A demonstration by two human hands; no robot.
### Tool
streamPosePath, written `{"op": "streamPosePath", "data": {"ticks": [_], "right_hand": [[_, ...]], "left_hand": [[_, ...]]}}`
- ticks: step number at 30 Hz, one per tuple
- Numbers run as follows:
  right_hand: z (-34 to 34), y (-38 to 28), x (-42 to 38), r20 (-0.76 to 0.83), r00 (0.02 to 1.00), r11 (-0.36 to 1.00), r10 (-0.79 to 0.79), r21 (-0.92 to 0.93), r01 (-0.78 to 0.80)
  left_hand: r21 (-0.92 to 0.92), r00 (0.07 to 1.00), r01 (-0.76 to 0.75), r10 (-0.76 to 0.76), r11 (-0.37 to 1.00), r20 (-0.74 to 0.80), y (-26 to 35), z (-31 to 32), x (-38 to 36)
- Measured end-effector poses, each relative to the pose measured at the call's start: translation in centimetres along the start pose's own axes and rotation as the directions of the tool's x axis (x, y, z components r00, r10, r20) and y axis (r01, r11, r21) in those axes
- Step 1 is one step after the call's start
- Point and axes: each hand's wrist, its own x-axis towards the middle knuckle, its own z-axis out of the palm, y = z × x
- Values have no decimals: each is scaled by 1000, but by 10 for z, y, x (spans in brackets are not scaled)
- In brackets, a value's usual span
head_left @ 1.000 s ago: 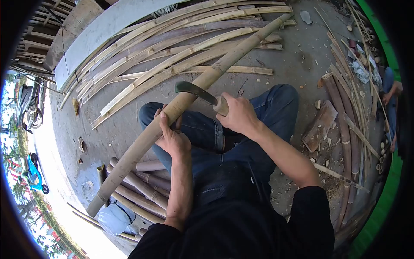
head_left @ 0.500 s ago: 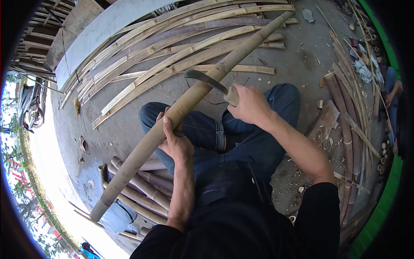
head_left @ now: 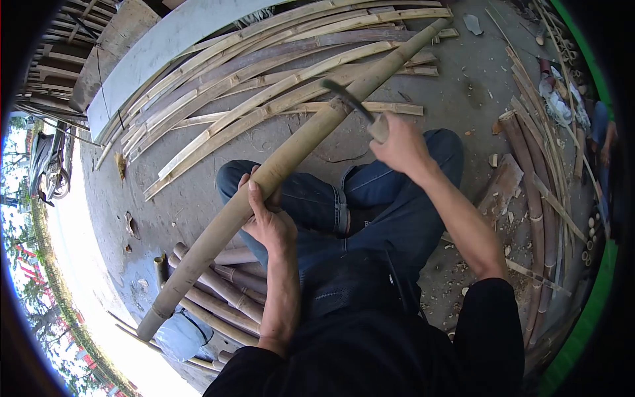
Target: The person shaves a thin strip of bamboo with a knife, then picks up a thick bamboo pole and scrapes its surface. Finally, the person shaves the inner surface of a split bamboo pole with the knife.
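Note:
A long bamboo pole (head_left: 291, 151) runs diagonally over my crossed legs, from low on the left to far on the right. My left hand (head_left: 268, 221) is wrapped round its middle, thumb on top. My right hand (head_left: 405, 147) grips the wooden handle of a sickle (head_left: 357, 104). The sickle's dark curved blade overlaps the pole at a node, beyond my left hand. Behind the pole, split bamboo strips (head_left: 264, 109) are spread on the ground.
Several uncut bamboo poles (head_left: 228, 288) lie at my left beside a clear plastic bag (head_left: 178, 336). Brown bamboo lengths (head_left: 532, 198) and thin strips lie at my right, with shavings (head_left: 456, 291) scattered nearby. A pale board (head_left: 159, 59) borders the strips. Another person's arm (head_left: 607, 142) shows at the right edge.
My right hand has carried the sickle up and to the right along the pole, its blade now near the node. My left hand and the pole stay almost where they were.

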Motion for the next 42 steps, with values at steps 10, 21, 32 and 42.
{"op": "streamPosePath", "data": {"ticks": [10,21,32,42], "right_hand": [[56,-3,-24,-66,995,993,-74,82,79],[45,25,18,-109,988,993,107,54,-102],[54,46,26,-302,935,982,186,92,-165],[52,55,34,-56,985,984,164,86,-159]], "left_hand": [[16,992,111,-110,994,-56,9,-17,12],[-23,947,304,-305,952,-101,4,-33,34],[-61,933,318,-324,946,-158,4,-40,25],[-37,949,281,-284,959,-139,14,-62,15]]}}
